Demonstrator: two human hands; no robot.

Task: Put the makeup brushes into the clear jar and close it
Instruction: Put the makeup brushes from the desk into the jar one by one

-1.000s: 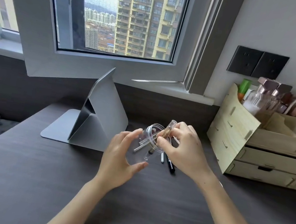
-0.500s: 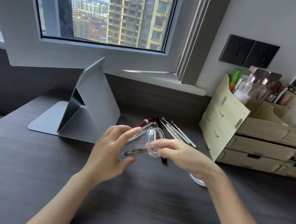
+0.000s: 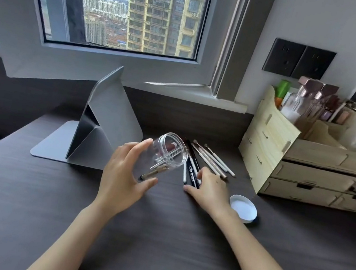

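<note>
Clear jar (image 3: 161, 156) is see-thru plastic w/ a threaded rim, tipped so the open mouth faces up and away, a few brushes already inside. Left hand (image 3: 124, 177) wraps it, thumb under and fingers over the side, holding it off the dark desk (image 3: 21, 215). Grey folded tablet stand (image 3: 102, 123) sits just left/behind. Right of the jar, the loose makeup brushes (image 3: 205, 159) lie fanned on the desk, black and white handles mixed. Right hand (image 3: 209, 189) rests palm-down on their near ends, fingers spread, not pinching anything yet afaict. White lid (image 3: 243, 208) lies flat just beside that wrist. Wooden organizer (image 3: 274, 149) w/ bottles stands far right.
</note>
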